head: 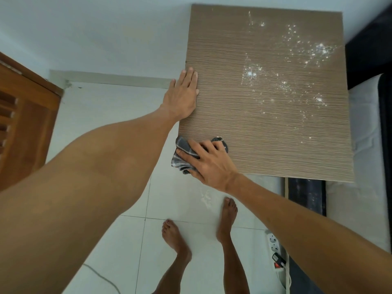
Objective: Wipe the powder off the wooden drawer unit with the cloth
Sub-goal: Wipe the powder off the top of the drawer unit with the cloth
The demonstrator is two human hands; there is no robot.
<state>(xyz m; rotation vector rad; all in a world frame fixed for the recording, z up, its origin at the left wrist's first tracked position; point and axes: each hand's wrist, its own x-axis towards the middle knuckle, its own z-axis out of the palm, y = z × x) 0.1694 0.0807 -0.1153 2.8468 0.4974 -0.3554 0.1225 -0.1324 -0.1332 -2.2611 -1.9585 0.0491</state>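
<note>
Tiles of a pale floor are filling the lower view, seen from above by a person standing barefoot beside the wooden drawer unit, whose ribbed brown top is taking up the upper right. White powder is lying scattered in specks and small clumps across the right half of that top, thickest toward the far right corner, while the left half is looking bare. The left hand is resting flat on the unit's left edge, fingers straight and together, its grip fully spread and holding nothing. The right hand is pressing down at the near left corner, fingers splayed and curled over a dark grey checked cloth, which is bunched under the palm and hanging partly over the edge. A smear of white powder is showing on the floor just ahead of the right foot. A white power strip is lying on the tiles at lower right.
</note>
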